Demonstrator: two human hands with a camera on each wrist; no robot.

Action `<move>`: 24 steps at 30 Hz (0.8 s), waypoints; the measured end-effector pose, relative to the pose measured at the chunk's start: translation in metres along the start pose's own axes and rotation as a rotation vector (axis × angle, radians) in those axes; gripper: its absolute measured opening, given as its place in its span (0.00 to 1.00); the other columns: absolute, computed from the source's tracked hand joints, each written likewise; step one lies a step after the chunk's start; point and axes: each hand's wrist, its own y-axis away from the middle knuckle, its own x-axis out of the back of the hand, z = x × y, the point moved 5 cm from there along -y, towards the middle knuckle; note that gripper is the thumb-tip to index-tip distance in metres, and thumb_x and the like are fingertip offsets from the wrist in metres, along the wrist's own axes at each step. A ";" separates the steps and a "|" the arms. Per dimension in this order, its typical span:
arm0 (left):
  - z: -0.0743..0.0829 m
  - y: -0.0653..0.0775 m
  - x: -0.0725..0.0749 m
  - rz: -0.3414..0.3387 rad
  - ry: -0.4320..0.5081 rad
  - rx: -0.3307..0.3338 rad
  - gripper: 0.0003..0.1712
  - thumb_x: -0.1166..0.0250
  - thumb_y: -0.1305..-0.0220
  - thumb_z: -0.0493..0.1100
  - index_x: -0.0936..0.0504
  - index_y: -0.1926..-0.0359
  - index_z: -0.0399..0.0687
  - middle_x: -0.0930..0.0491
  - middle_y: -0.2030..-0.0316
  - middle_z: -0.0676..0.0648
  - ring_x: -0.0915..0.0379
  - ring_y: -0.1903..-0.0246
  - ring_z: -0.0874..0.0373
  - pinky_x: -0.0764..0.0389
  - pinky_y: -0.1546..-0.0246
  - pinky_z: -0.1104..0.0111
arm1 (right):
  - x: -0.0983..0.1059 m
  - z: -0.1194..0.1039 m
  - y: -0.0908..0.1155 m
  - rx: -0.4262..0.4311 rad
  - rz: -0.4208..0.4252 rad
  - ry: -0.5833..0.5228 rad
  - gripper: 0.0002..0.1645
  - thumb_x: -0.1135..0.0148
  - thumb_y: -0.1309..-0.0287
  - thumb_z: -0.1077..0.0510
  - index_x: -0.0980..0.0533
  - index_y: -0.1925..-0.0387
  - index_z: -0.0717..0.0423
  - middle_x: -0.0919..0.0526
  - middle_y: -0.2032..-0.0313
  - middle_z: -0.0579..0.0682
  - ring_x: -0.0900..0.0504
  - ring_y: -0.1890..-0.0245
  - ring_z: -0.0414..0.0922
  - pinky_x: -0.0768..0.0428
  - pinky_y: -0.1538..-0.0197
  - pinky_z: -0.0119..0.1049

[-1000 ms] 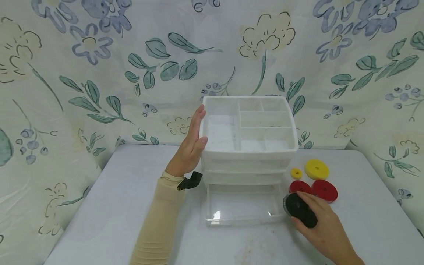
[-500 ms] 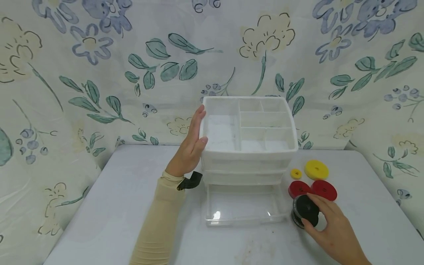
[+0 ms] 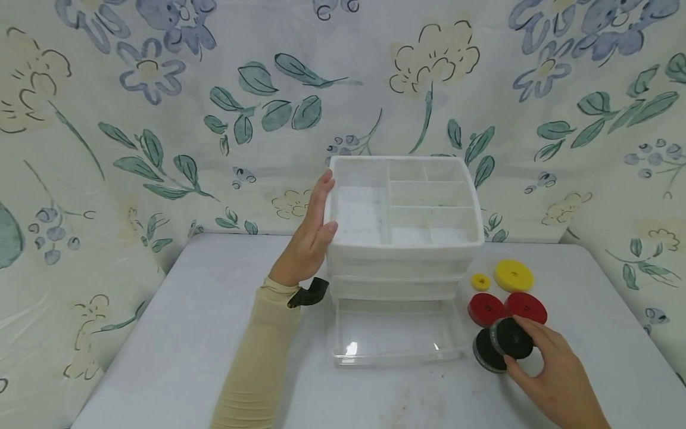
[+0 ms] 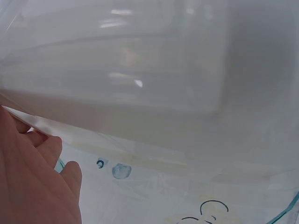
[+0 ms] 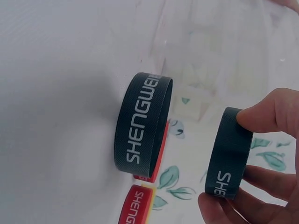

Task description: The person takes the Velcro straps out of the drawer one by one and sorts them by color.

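A white plastic drawer organizer (image 3: 396, 259) stands on the table, its top tray divided into several compartments. At the bottom, a clear drawer (image 3: 393, 333) is pulled out, with nothing seen inside. Along the organizer's left side lies my left hand (image 3: 301, 250), fingers extended and palm against the wall. My right hand (image 3: 560, 375) pinches a small black tape roll (image 5: 229, 151) between thumb and fingers. Another black tape roll (image 5: 142, 123), lettered SHENGWEI, sits on the table just left of it. In the head view the held roll partly covers this second roll.
Two red tape rolls (image 3: 486, 309) lie side by side right of the organizer. Behind them are a small yellow roll (image 3: 480, 282) and a larger yellow roll (image 3: 513, 275). A flower-patterned cloth (image 3: 257, 119) hangs behind the white table (image 3: 214, 310).
My right hand has moved right, away from the drawer, and the small black roll has separated from the other black roll, which now rests on the table. The left hand has stayed put.
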 end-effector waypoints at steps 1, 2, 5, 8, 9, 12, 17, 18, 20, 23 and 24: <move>0.000 0.000 0.000 0.000 0.000 -0.001 0.39 0.60 0.28 0.44 0.59 0.22 0.37 0.64 0.20 0.44 0.69 0.22 0.53 0.62 0.24 0.55 | 0.000 0.001 0.000 -0.007 -0.004 0.001 0.44 0.21 0.58 0.61 0.29 0.36 0.62 0.25 0.43 0.69 0.29 0.47 0.65 0.24 0.52 0.70; 0.000 0.000 0.000 0.001 0.000 0.000 0.39 0.60 0.28 0.44 0.59 0.22 0.37 0.64 0.20 0.44 0.69 0.22 0.53 0.62 0.24 0.55 | 0.000 0.003 0.000 -0.015 -0.010 0.002 0.44 0.22 0.57 0.61 0.29 0.36 0.62 0.25 0.43 0.69 0.29 0.46 0.65 0.25 0.52 0.70; 0.000 0.000 0.000 0.000 0.003 -0.004 0.39 0.60 0.28 0.45 0.59 0.22 0.37 0.64 0.20 0.45 0.69 0.22 0.53 0.62 0.24 0.54 | 0.000 0.009 0.001 -0.039 -0.036 0.009 0.44 0.23 0.55 0.60 0.30 0.35 0.63 0.26 0.42 0.70 0.30 0.45 0.66 0.26 0.51 0.72; 0.000 0.000 0.000 -0.002 0.001 -0.004 0.39 0.60 0.28 0.45 0.59 0.22 0.36 0.65 0.20 0.45 0.69 0.22 0.53 0.62 0.24 0.54 | -0.002 0.015 0.000 -0.072 -0.084 0.024 0.44 0.24 0.52 0.58 0.32 0.34 0.65 0.28 0.40 0.71 0.32 0.44 0.68 0.28 0.49 0.72; 0.000 0.000 0.000 -0.002 0.001 -0.003 0.39 0.60 0.28 0.45 0.60 0.22 0.36 0.65 0.20 0.45 0.69 0.22 0.54 0.62 0.24 0.54 | -0.002 0.017 0.000 -0.079 -0.093 0.029 0.45 0.24 0.52 0.57 0.32 0.34 0.65 0.28 0.40 0.72 0.32 0.44 0.68 0.28 0.49 0.72; 0.000 0.000 0.000 -0.003 0.002 0.001 0.39 0.60 0.28 0.45 0.60 0.22 0.36 0.65 0.20 0.45 0.69 0.22 0.54 0.62 0.24 0.54 | -0.002 0.022 0.000 -0.097 -0.114 0.036 0.45 0.25 0.52 0.57 0.33 0.34 0.66 0.29 0.40 0.72 0.33 0.43 0.69 0.28 0.48 0.71; -0.001 0.000 0.000 -0.005 0.012 0.021 0.39 0.60 0.28 0.44 0.60 0.21 0.37 0.65 0.20 0.46 0.69 0.22 0.55 0.62 0.24 0.54 | -0.001 0.027 -0.001 -0.095 -0.113 0.040 0.44 0.25 0.54 0.59 0.32 0.35 0.68 0.29 0.41 0.73 0.31 0.44 0.69 0.27 0.49 0.71; -0.001 0.000 0.000 -0.006 0.013 0.025 0.39 0.60 0.28 0.44 0.60 0.21 0.37 0.65 0.20 0.46 0.69 0.22 0.55 0.62 0.24 0.54 | -0.001 0.028 -0.001 -0.097 -0.114 0.042 0.44 0.24 0.54 0.59 0.32 0.36 0.68 0.29 0.41 0.73 0.31 0.44 0.70 0.27 0.49 0.71; -0.001 0.000 0.000 -0.004 0.010 0.028 0.39 0.60 0.28 0.44 0.60 0.21 0.37 0.65 0.20 0.47 0.69 0.22 0.55 0.62 0.24 0.54 | -0.001 0.029 -0.002 -0.106 -0.122 0.046 0.45 0.25 0.53 0.58 0.33 0.36 0.69 0.29 0.41 0.74 0.32 0.44 0.70 0.28 0.49 0.71; -0.001 0.000 0.000 -0.002 0.005 0.020 0.39 0.60 0.28 0.45 0.60 0.22 0.37 0.65 0.20 0.46 0.69 0.22 0.55 0.62 0.24 0.54 | -0.002 0.031 -0.003 -0.124 -0.141 0.054 0.45 0.25 0.52 0.57 0.34 0.35 0.70 0.30 0.41 0.75 0.33 0.43 0.71 0.28 0.48 0.71; -0.001 0.000 0.000 -0.002 0.003 0.014 0.39 0.60 0.28 0.45 0.60 0.22 0.36 0.65 0.20 0.45 0.69 0.22 0.54 0.62 0.24 0.54 | -0.002 0.032 -0.004 -0.133 -0.152 0.057 0.46 0.25 0.51 0.56 0.34 0.35 0.71 0.31 0.40 0.75 0.34 0.42 0.71 0.29 0.47 0.71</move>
